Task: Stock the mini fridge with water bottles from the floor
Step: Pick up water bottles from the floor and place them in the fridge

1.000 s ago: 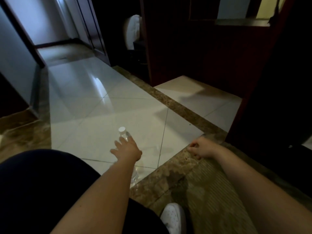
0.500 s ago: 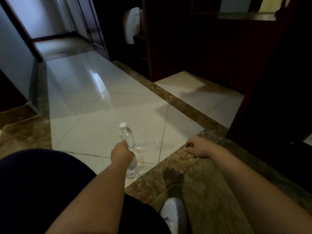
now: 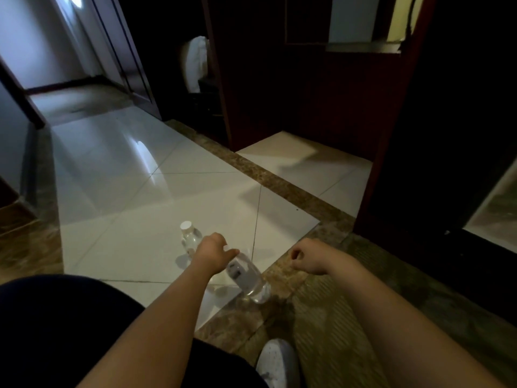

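Head view looked down on a dark-clothed lap (image 3: 56, 317) that filled the lower left corner and was cut off by the frame edge. Beside it was the toe of a white shoe (image 3: 277, 362) on a brown marbled floor border (image 3: 349, 317), with the heel out of sight. Two bare forearms reached forward from the bottom edge.

The left hand (image 3: 211, 252) gripped the middle of a clear plastic water bottle with a white cap (image 3: 246, 277). Its fingers curled over the bottle, so the waist was hidden behind hand and wrist. The bottle was tilted, its long axis running diagonally. The cap pointed away and to the left, and the base pointed toward the person and to the right. The base sat over the seam where the glossy white floor tiles (image 3: 126, 205) met the brown border. Whether it touched the floor could not be told. A dark patch on the bottle's side was too blurred to read.

The right hand (image 3: 310, 257) hung just beside the bottle and apart from it, above the border, with its fingers loosely curled on nothing.

Farther off stood a dark red wooden cabinet (image 3: 307, 93), its top cut off. A pale white shape (image 3: 195, 63) was half hidden behind the cabinet's edge, and at the right was a black panel (image 3: 461, 121) too dark to make out
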